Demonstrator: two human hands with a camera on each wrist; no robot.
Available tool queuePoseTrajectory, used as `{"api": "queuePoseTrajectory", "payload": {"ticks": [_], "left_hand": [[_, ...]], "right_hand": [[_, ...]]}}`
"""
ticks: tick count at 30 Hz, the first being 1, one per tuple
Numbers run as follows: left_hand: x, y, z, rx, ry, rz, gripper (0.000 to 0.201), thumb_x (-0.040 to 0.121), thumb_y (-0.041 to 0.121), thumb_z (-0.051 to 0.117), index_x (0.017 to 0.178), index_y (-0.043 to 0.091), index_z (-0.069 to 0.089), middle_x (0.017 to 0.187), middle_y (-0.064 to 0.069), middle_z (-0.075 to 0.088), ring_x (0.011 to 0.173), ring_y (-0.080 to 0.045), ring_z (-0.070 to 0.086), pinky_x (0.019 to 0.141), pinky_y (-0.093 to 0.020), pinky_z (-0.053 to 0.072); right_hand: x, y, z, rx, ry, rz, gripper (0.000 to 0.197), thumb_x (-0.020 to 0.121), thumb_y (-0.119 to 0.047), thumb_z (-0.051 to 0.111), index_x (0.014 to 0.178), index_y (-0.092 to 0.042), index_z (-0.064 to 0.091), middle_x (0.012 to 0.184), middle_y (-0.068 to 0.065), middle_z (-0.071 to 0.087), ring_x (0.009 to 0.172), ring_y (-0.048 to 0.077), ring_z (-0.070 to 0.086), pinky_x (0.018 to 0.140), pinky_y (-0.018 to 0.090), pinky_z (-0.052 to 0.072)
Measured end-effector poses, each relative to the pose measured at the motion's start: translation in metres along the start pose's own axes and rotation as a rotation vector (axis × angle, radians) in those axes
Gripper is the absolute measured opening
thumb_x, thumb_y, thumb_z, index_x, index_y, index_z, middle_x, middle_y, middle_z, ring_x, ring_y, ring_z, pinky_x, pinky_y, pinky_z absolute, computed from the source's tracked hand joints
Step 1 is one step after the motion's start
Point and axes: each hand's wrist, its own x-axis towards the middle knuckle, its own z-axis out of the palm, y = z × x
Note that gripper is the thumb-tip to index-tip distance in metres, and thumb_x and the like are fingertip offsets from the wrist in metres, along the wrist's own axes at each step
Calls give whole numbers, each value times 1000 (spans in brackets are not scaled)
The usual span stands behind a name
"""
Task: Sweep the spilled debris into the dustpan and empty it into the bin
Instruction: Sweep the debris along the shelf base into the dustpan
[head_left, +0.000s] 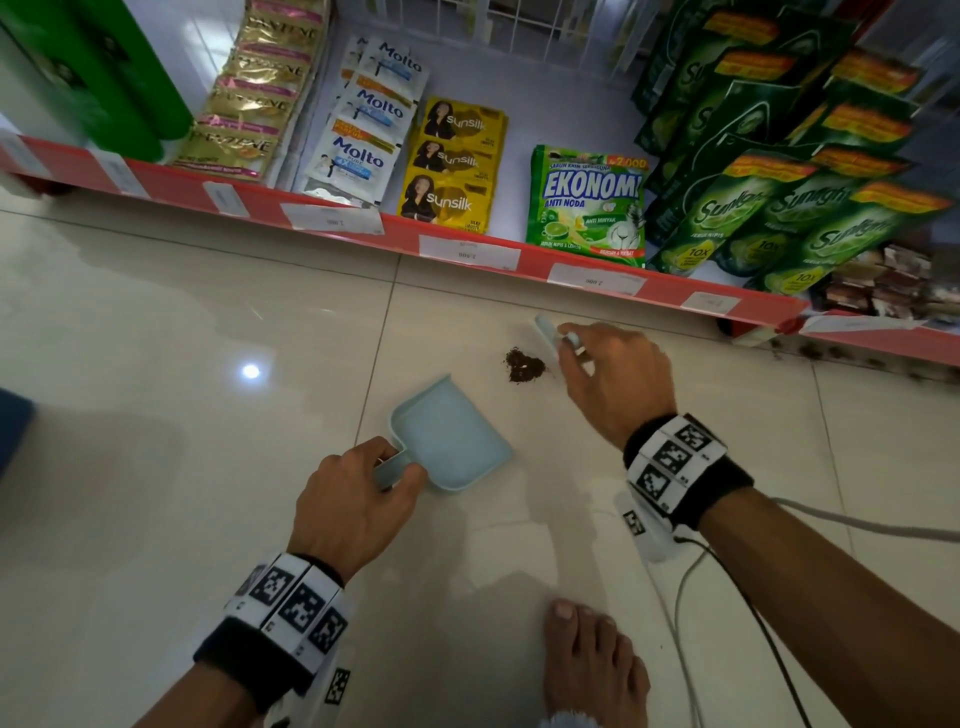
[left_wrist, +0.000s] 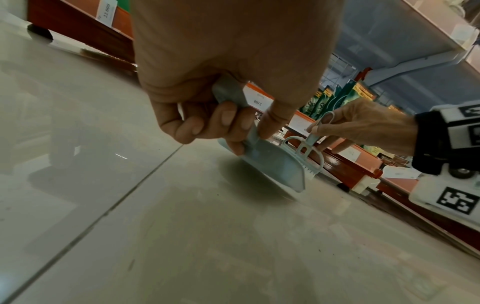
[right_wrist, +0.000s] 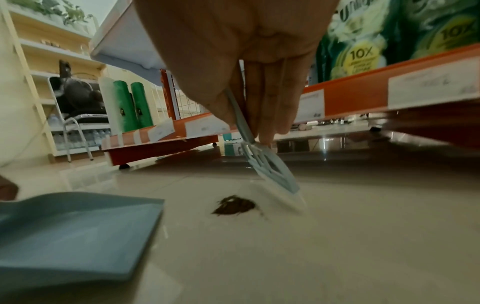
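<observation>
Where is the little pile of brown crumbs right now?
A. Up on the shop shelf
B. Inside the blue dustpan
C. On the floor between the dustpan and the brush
C: the brown crumbs lie on the tiled floor, apart from the dustpan mouth, with the brush just beyond them.

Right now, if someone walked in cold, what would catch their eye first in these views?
Probably the small dark debris pile on the pale floor tiles, just beyond the open mouth of the light blue dustpan, whose handle the left hand grips. Right of the pile, the right hand holds a little blue brush with its bristles at the floor. Behind them runs a red-edged shelf of bright sachets.
</observation>
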Motion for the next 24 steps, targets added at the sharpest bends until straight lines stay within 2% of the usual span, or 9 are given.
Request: {"api": "queuePoseTrajectory", "payload": {"ticks": [2,4,7,9,12,15,17,19,24], "left_hand": [[1,-2,0,4,1,-6,25,85,36,65,67,24,51,58,1,60,58,-22,59,57,-32,50],[1,-2,1,5,-2,-8,24,84,37,64,68,24,52,58,2,60,58,-22,59,57,-32,50],[2,0,3,6,-12,-1,23,84,38,64,70,23,54,59,1,60,59,-22,60,56,-30,48],[2,0,3,14,-14,2,24,84,38,64,69,23,53,58,1,60,59,-23,60,55,-29,47],[2,-1,1,7,-18,-9,26,84,38,65,66,26,50,58,1,59,58,-23,59,54,-29,46],[2,-1,1,-1,-26,-16,27,79,49,57,67,25,50,58,0,59,59,-23,59,55,-30,45],[2,-1,2,-2,-26,-14,27,76,50,53,68,24,51,58,0,58,58,-23,58,54,-29,42],[3,0,4,6,-29,-13,28,81,46,58,70,21,54,58,0,59,58,-24,58,54,-28,42],[2,0,8,12,-10,-17,25,84,40,64,71,20,56,61,1,62,60,-21,61,58,-33,52]], "right_hand": [[11,10,-2,-78,24,-9,20,95,-26,57,105,-20,73,84,5,72,67,32,65,57,26,39],[19,16,0,-90,-36,-12,24,94,-25,57,114,-24,71,94,4,74,77,33,68,61,33,49],[25,21,11,-40,-177,-67,28,96,-21,57,120,-24,71,115,4,73,100,31,68,78,39,55],[22,23,16,32,-301,-145,30,95,-16,58,123,-21,70,126,3,69,114,27,64,91,43,53],[13,37,15,97,-412,-277,36,90,-4,63,122,-17,71,128,4,68,122,24,62,100,44,50],[7,60,6,141,-458,-311,38,85,2,67,118,-16,74,125,4,69,122,22,62,102,44,50],[5,72,-1,173,-442,-329,38,84,1,69,116,-18,74,123,2,70,119,20,64,100,45,52],[6,80,-7,216,-363,-356,36,85,-3,71,116,-21,74,121,1,71,114,19,67,96,44,55],[24,60,-5,290,-235,-388,32,91,-7,67,120,-20,72,122,2,71,117,20,65,98,44,53]]}}
